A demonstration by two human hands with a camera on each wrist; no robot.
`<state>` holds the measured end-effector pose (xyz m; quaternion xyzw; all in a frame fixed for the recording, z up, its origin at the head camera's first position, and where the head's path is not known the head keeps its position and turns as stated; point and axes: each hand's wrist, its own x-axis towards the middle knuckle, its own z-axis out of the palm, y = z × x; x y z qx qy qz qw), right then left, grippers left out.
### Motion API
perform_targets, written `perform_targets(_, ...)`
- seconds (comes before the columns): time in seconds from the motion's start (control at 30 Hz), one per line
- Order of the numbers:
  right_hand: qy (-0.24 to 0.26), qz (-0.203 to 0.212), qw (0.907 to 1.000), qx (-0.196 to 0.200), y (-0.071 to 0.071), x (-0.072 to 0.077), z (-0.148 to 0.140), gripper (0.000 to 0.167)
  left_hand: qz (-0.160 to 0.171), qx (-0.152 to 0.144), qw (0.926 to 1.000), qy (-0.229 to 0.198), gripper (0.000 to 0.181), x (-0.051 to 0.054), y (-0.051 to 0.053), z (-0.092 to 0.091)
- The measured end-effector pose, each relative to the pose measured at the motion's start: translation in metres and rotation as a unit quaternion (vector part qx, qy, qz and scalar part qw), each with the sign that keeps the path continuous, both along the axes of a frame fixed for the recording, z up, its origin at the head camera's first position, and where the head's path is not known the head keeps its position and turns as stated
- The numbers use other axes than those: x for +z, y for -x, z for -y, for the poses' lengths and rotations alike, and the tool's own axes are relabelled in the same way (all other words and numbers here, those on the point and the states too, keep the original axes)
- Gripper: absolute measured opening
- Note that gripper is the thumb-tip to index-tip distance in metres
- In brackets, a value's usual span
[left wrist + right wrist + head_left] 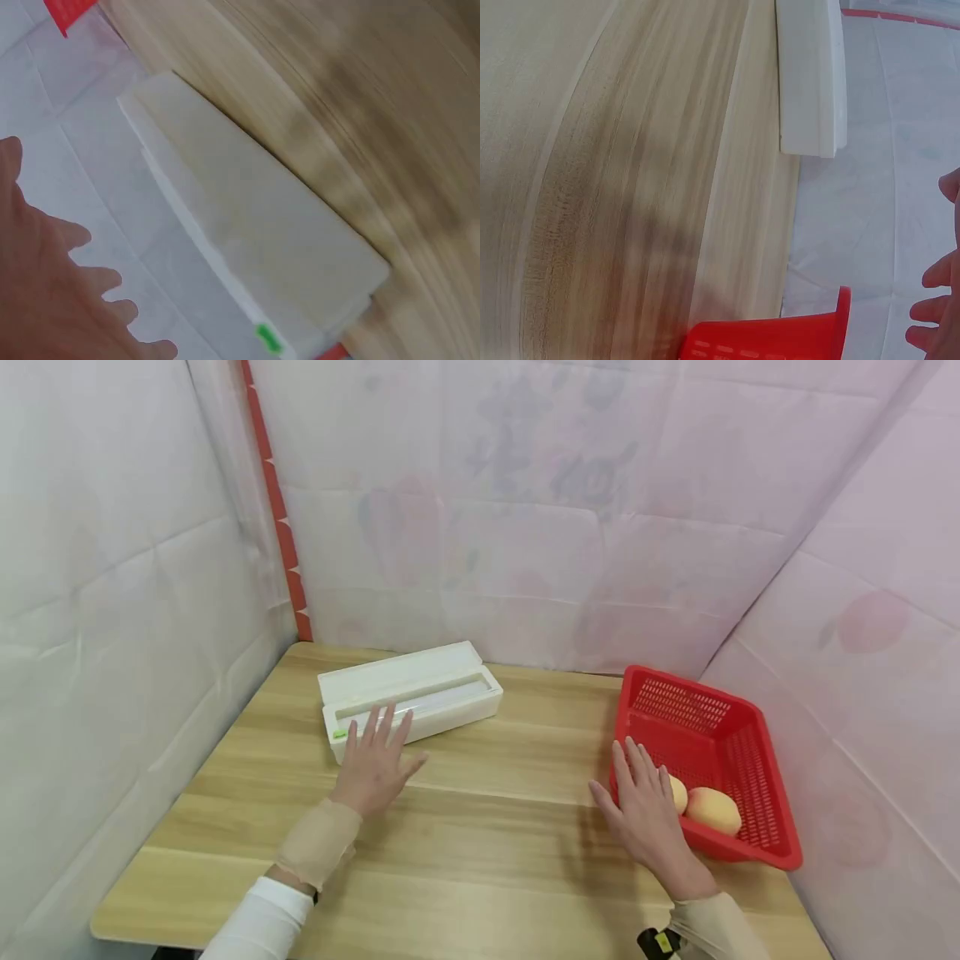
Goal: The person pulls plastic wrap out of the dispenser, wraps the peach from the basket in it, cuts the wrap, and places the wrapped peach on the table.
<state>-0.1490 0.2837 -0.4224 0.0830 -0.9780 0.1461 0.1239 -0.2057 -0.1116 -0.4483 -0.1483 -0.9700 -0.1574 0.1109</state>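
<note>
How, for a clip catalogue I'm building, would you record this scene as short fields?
left hand: fingers spread, near the white box; holding nothing
right hand: at the basket's near left edge, holding nothing
white box: lid open; pale long item inside
red basket: right side of table, mesh walls
basket contents: two yellowish fruits visible, one partly hidden by the hand
table: wood-grain top
contact: hand contact with box or basket unclear

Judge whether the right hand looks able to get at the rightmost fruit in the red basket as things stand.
Probably yes: the right hand looks empty and is close to the red basket, whose open top leaves the rightmost fruit uncovered.
</note>
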Motion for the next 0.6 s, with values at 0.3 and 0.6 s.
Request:
perform_targets(0.3,0.001,0.024,0.9995,-0.020,0.011,0.001,-0.003,0.075,0.072,0.086,0.9889,-0.097,0.088,-0.008,0.022,0.045)
perform_targets(0.6,-0.020,0.054,0.9953,-0.078,0.019,-0.015,-0.013,0.072,0.204,0.159,0.9274,-0.270,0.098,-0.017,0.033,0.066)
